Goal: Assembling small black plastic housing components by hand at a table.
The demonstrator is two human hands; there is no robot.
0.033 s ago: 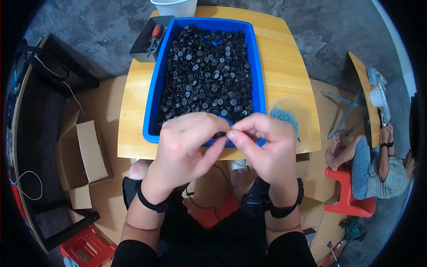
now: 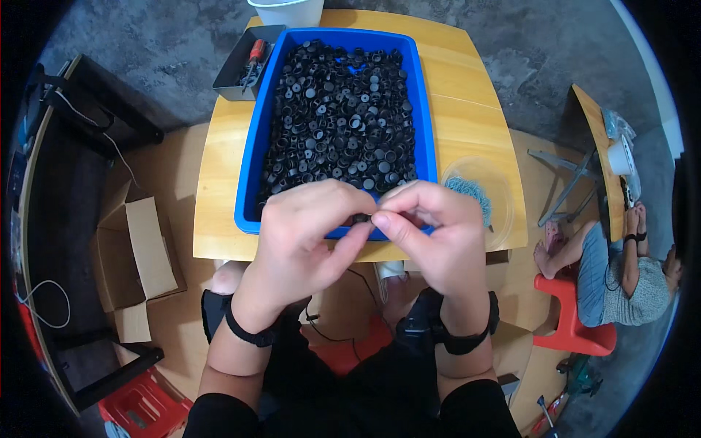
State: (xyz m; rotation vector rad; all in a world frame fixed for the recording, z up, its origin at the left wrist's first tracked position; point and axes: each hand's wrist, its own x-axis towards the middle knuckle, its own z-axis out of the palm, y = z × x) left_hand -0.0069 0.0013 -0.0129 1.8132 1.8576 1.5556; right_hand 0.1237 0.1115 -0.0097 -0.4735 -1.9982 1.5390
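Above the near edge of the blue tray (image 2: 427,117), my two hands meet at the fingertips. Thumb and fingers of my left hand (image 2: 296,237) pinch a small black plastic part (image 2: 360,218), mostly covered by the fingers. My right hand (image 2: 442,237) is closed in a pinch right against that part; whatever lies between its fingertips is too small to make out. Beyond the hands, a heap of small round black plastic parts (image 2: 339,117) fills the tray. Beside my right hand stands a clear round tub (image 2: 504,201) holding a clump of small blue-green pieces (image 2: 469,191).
The tray rests on a wooden table (image 2: 467,95). At its far left are a grey box (image 2: 232,93) with a red-handled tool (image 2: 256,51) and a white bucket (image 2: 290,13). A cardboard box (image 2: 155,248) stands left. On the right, another person (image 2: 628,285) sits on a red stool (image 2: 569,321).
Both hands have shifted very slightly at the fingertips, still pinched together around the small black part. Nothing else has visibly moved.
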